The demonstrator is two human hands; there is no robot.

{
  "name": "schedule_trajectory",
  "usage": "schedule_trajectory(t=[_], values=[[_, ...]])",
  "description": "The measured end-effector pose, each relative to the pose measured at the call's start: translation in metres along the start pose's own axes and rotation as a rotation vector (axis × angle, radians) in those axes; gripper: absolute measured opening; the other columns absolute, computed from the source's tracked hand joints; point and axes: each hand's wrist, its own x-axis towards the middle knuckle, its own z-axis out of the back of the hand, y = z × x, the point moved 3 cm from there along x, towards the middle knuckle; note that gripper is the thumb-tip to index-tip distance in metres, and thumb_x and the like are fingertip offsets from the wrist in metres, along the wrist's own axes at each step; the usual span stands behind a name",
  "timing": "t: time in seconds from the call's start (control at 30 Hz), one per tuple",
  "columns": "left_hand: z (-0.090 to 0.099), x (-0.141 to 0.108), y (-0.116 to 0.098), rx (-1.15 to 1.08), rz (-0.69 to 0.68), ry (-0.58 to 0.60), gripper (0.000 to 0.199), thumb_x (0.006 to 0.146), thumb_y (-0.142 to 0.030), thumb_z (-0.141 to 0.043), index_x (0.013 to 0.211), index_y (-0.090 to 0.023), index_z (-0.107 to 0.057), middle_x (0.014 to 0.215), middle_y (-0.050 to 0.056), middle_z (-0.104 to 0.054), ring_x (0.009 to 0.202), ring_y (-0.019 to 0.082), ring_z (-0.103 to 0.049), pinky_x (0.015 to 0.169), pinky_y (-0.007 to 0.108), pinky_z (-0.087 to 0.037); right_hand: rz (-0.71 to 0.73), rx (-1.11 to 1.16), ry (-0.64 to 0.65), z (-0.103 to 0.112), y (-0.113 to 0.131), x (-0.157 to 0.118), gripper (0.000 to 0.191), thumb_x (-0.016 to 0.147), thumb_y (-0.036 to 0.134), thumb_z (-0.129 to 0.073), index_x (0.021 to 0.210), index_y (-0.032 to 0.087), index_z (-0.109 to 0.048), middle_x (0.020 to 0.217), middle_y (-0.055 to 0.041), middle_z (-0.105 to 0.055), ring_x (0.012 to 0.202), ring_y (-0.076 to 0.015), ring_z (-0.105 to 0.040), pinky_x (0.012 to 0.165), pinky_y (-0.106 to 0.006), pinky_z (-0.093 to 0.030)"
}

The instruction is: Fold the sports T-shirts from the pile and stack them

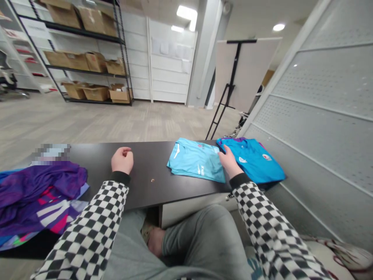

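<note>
A folded light blue shirt [194, 160] lies on the dark table, right of centre. My right hand [229, 161] is at its right edge, thumb and fingers closed on that edge. Beyond this hand, a folded darker blue shirt [256, 161] with purple trim lies at the table's right end. My left hand [122, 160] is curled closed above the table, apart from any clothing, with nothing visible in it. At the far left sits a loose heap of purple and multicoloured clothing [43, 190].
The dark table [140, 194] has a tiny ring-like object [152, 180] near its middle. A grey panel wall [320, 116] stands close on the right. Behind the table are a board stand [233, 77] and shelves with cardboard boxes [96, 93].
</note>
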Motion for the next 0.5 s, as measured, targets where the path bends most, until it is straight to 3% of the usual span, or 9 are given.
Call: schedule_trajectory(t=[0.1,0.2,0.3,0.37,0.43,0.5], values=[[-0.009,-0.026,-0.019,0.067,-0.197,0.063,0.026,0.090,-0.025,-0.062,0.110,-0.021,-0.079,0.100,0.008,-0.081,0.093,0.027,-0.075,0.095,0.039,-0.060,0.134,-0.085,0.154,0.000,-0.015,-0.029,0.063,0.109,0.031,-0.049,0.169,0.015,-0.060,0.174,-0.0213,-0.058,0.167,-0.0362,-0.048,0.138,-0.058,-0.036],[-0.025,-0.078,-0.048,0.111,-0.488,0.174,0.027,0.096,-0.024,-0.059,0.111,-0.020,-0.081,0.109,0.012,-0.084,0.105,0.031,-0.076,0.104,0.045,-0.059,0.182,-0.196,0.252,-0.010,-0.021,-0.056,0.055,0.116,0.034,-0.044,0.164,0.018,-0.065,0.178,-0.0202,-0.054,0.167,-0.0383,-0.048,0.136,-0.069,-0.035],[-0.050,-0.147,-0.073,0.128,-0.729,0.379,0.033,0.102,-0.026,-0.060,0.127,-0.023,-0.083,0.130,0.014,-0.084,0.121,0.033,-0.076,0.111,0.049,-0.058,0.151,-0.278,0.173,-0.014,-0.013,-0.078,0.052,0.118,0.035,-0.043,0.162,0.020,-0.067,0.175,-0.0204,-0.057,0.162,-0.0406,-0.055,0.129,-0.071,-0.045],[-0.065,-0.181,-0.080,0.216,-0.798,0.468,0.040,0.108,-0.036,-0.063,0.143,-0.028,-0.079,0.149,0.014,-0.078,0.136,0.035,-0.072,0.115,0.053,-0.056,0.150,-0.311,0.093,-0.012,-0.001,-0.097,0.046,0.115,0.036,-0.049,0.151,0.021,-0.074,0.167,-0.0208,-0.065,0.152,-0.0413,-0.064,0.121,-0.066,-0.055],[-0.076,-0.193,-0.081,0.322,-0.802,0.500,0.045,0.111,-0.044,-0.060,0.152,-0.030,-0.075,0.156,0.016,-0.074,0.142,0.038,-0.069,0.118,0.059,-0.053,0.166,-0.342,-0.002,-0.006,0.016,-0.124,0.034,0.112,0.038,-0.058,0.130,0.023,-0.082,0.147,-0.0213,-0.078,0.132,-0.0410,-0.076,0.107,-0.059,-0.063],[-0.083,-0.180,-0.079,0.407,-0.780,0.514,0.045,0.114,-0.047,-0.055,0.150,-0.030,-0.077,0.153,0.017,-0.076,0.142,0.041,-0.069,0.125,0.067,-0.046,0.212,-0.370,-0.050,0.001,0.037,-0.157,0.026,0.110,0.043,-0.065,0.106,0.026,-0.084,0.117,-0.0191,-0.085,0.107,-0.0384,-0.081,0.092,-0.053,-0.065]])
